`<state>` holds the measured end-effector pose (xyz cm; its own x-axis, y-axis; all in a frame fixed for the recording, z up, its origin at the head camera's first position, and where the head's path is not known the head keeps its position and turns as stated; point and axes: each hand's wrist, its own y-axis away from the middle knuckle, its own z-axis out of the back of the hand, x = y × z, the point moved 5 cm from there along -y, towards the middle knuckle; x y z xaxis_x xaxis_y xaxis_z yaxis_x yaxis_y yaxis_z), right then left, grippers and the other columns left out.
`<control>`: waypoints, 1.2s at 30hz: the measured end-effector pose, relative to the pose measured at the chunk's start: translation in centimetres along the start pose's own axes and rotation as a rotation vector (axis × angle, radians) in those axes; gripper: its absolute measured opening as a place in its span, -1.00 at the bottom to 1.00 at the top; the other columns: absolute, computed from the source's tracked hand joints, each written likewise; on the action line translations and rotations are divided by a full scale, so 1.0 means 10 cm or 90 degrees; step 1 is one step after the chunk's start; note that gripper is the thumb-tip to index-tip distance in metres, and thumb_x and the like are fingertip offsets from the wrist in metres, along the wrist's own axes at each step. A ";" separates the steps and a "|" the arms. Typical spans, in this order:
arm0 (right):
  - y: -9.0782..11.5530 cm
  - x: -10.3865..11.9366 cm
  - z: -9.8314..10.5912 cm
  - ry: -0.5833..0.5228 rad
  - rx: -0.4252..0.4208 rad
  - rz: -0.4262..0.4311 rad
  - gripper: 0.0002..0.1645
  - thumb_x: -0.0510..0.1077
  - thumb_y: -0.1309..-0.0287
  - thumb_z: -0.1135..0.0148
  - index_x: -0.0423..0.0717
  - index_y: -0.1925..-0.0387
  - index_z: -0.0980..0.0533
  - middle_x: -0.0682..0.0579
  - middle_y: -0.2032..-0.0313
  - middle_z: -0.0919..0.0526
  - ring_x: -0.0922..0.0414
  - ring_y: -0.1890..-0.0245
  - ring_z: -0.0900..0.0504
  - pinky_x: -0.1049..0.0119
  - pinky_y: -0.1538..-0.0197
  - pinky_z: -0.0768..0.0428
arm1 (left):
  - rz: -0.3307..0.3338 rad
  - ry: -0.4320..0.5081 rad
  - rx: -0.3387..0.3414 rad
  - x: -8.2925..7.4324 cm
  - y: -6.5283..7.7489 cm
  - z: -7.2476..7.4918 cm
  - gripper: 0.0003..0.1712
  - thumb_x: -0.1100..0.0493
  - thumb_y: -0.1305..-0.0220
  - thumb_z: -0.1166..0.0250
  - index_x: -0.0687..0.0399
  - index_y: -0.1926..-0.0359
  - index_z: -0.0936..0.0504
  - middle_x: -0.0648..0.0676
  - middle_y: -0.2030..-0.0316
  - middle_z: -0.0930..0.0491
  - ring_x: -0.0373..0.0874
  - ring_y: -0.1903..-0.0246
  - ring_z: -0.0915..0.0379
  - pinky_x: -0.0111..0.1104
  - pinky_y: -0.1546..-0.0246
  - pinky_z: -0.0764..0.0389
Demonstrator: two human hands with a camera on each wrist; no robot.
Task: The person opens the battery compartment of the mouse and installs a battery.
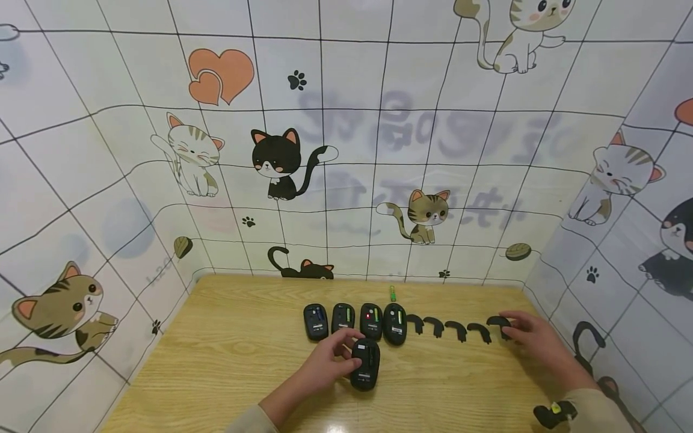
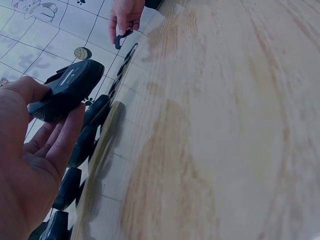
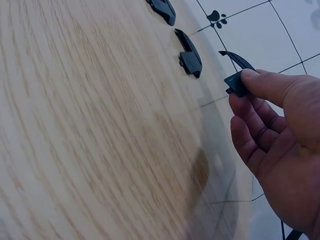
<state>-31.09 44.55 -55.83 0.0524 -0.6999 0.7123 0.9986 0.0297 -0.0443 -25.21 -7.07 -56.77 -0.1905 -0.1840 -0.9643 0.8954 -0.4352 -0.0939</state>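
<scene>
In the head view my left hand (image 1: 326, 362) grips a black computer mouse (image 1: 365, 364) by its side, underside up, above the table; the left wrist view shows the same mouse (image 2: 70, 87) between thumb and fingers. At the right, my right hand (image 1: 538, 343) pinches a black curved battery cover (image 1: 497, 321). The right wrist view shows this cover (image 3: 236, 82) lifted off the table, held between thumb and fingers. Several more black covers (image 1: 456, 329) lie in a row left of that hand.
Several upturned mice stand in a row behind the left hand, among them one with batteries showing (image 1: 394, 325) and one with a red light (image 1: 370, 322). Behind them lies a green battery (image 1: 393, 293). Cat-patterned sheeting (image 1: 352, 138) borders the wooden table (image 1: 238, 337) at back and sides.
</scene>
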 end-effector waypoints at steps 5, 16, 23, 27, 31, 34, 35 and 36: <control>-0.02 -0.11 0.01 0.018 -0.002 -0.003 -0.44 -0.09 -0.56 -0.40 -0.28 -0.42 -0.56 -0.13 0.05 -0.66 0.16 0.21 -0.57 0.28 0.28 -0.62 | -0.002 -0.002 0.000 0.01 0.00 0.00 -0.49 0.27 -0.43 -0.51 -0.20 -0.30 -0.65 0.05 0.03 -0.62 -0.08 0.13 -0.67 -0.34 0.25 -0.79; 0.00 -0.03 0.01 0.065 -0.004 0.002 -0.54 -0.27 -0.50 -0.39 -0.33 -0.33 -0.60 -0.31 0.00 -0.72 -0.04 0.08 -0.62 0.28 0.27 -0.60 | 0.000 0.005 0.005 0.00 0.01 -0.01 -0.49 0.26 -0.42 -0.51 -0.20 -0.30 -0.65 0.06 0.03 -0.62 -0.07 0.14 -0.67 -0.32 0.27 -0.81; -0.04 -0.09 -0.04 0.098 -0.020 0.037 -0.57 -0.30 -0.44 -0.43 -0.34 -0.27 -0.64 -0.28 0.05 -0.76 -0.01 0.11 -0.65 0.31 0.25 -0.56 | 0.013 0.010 0.008 -0.03 0.00 -0.01 -0.50 0.26 -0.44 -0.50 -0.20 -0.31 -0.65 0.06 0.02 -0.62 -0.06 0.12 -0.65 -0.32 0.26 -0.80; -0.05 -0.12 -0.05 0.106 -0.024 0.049 -0.57 -0.31 -0.43 -0.44 -0.35 -0.26 -0.65 -0.21 0.09 -0.75 0.05 0.14 -0.66 0.33 0.23 -0.57 | 0.020 0.010 0.007 -0.03 0.00 0.00 -0.50 0.26 -0.45 -0.50 -0.22 -0.30 -0.65 0.06 0.01 -0.61 -0.05 0.11 -0.64 -0.32 0.25 -0.80; -0.06 -0.09 -0.06 0.100 -0.017 0.052 -0.57 -0.31 -0.44 -0.43 -0.39 -0.26 -0.63 -0.16 0.14 -0.72 0.01 0.17 -0.70 0.31 0.25 -0.61 | 0.022 0.012 0.008 -0.03 0.00 0.00 -0.50 0.26 -0.45 -0.50 -0.23 -0.30 -0.64 0.06 0.01 -0.61 -0.05 0.11 -0.64 -0.33 0.24 -0.79; -0.06 -0.07 -0.06 0.100 -0.009 0.045 -0.56 -0.31 -0.45 -0.42 -0.42 -0.26 -0.61 -0.16 0.12 -0.72 -0.07 0.13 -0.73 0.29 0.24 -0.64 | 0.022 0.017 0.010 -0.02 0.01 0.00 -0.50 0.26 -0.45 -0.50 -0.22 -0.31 -0.64 0.06 0.01 -0.61 -0.05 0.11 -0.64 -0.32 0.24 -0.80; -0.06 -0.06 -0.06 0.101 -0.008 0.042 -0.56 -0.31 -0.46 -0.41 -0.42 -0.27 -0.61 -0.17 0.11 -0.72 -0.09 0.11 -0.74 0.29 0.23 -0.65 | 0.021 0.018 0.010 -0.02 0.01 0.00 -0.50 0.26 -0.45 -0.50 -0.21 -0.30 -0.65 0.06 0.01 -0.62 -0.05 0.11 -0.65 -0.32 0.24 -0.80; -0.06 -0.06 -0.07 0.100 -0.007 0.040 -0.56 -0.31 -0.46 -0.41 -0.43 -0.27 -0.61 -0.18 0.10 -0.72 -0.11 0.11 -0.74 0.28 0.23 -0.65 | 0.019 0.018 0.011 -0.02 0.01 0.00 -0.49 0.27 -0.44 -0.50 -0.21 -0.31 -0.64 0.06 0.01 -0.62 -0.06 0.11 -0.65 -0.33 0.24 -0.80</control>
<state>-31.72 44.46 -56.67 0.1111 -0.8003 0.5892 0.9933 0.0695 -0.0929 -25.10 -7.07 -56.63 -0.1525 -0.1722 -0.9732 0.8936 -0.4446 -0.0613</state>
